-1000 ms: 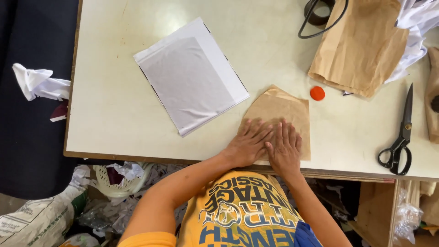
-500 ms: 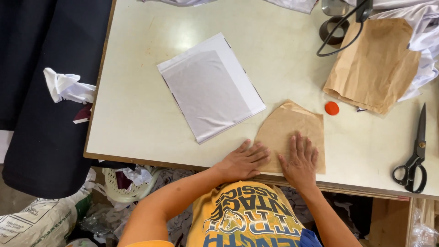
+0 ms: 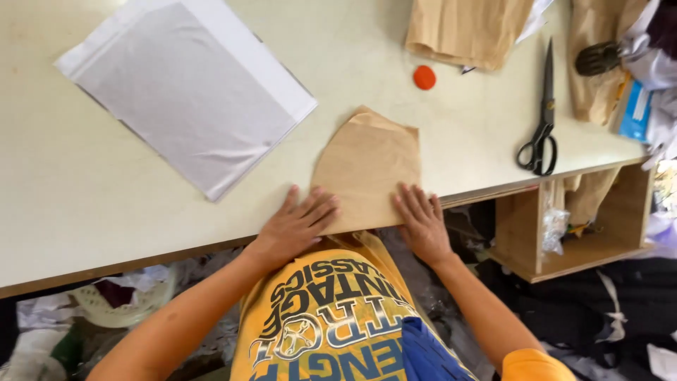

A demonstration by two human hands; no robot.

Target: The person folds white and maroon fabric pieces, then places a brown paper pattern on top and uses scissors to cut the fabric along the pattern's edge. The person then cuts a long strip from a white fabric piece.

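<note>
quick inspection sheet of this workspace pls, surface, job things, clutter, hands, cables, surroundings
surface: pale cream worktable, wooden front edge.
job's things: tan brown paper pattern piece, flat at the near table edge.
clutter: white and grey tissue sheet, round orange disc, black scissors, folded brown paper stack.
grippers: left hand and right hand lie flat, fingers spread, on the piece's lower corners.
cables: nothing seen.
surroundings: open wooden shelf box under the table; scraps on the floor.
</note>
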